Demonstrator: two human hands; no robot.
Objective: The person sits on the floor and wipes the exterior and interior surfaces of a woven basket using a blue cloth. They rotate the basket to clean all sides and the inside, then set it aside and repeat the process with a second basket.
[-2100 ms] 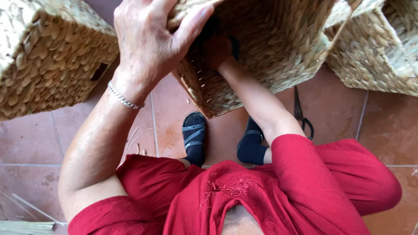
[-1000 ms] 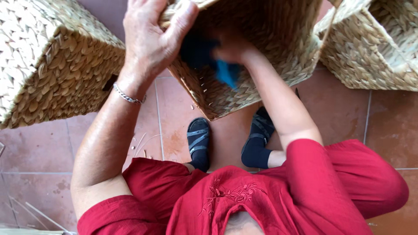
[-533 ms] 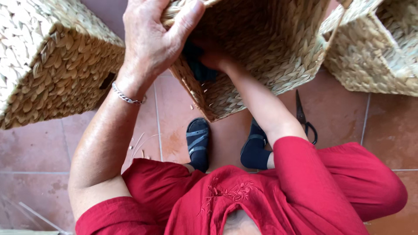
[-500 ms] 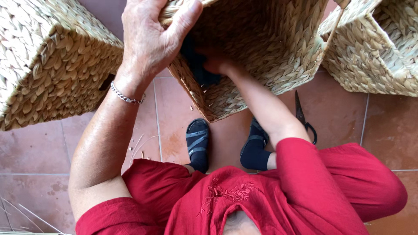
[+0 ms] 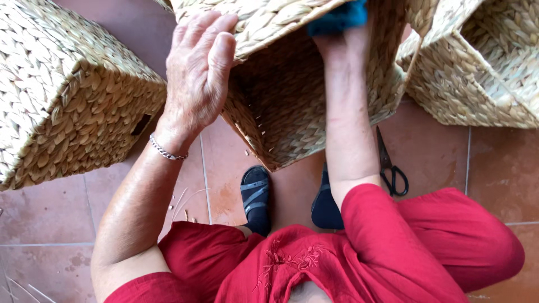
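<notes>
Left hand [image 5: 196,73] fingers clamped over the rim of the tilted woven basket [image 5: 292,106], centre far. Right hand [image 5: 337,42] inside it, fingers closed on a blue cloth [image 5: 337,17]. Scissors [image 5: 390,165] on the floor, right.

Single head-worn view, steeply downward — close over lap, basket [image 5: 314,106], tiled floor [image 5: 505,163]

Soft, even daylight filled the scene, bright without glare. The inside of the tilted woven basket [image 5: 292,106] lay in deeper shade, and faint shadows sat under the sandals on the tiled floor [image 5: 505,168]. Focus was sharp overall; the wide lens bent the edges, stretching the corner baskets.
</notes>
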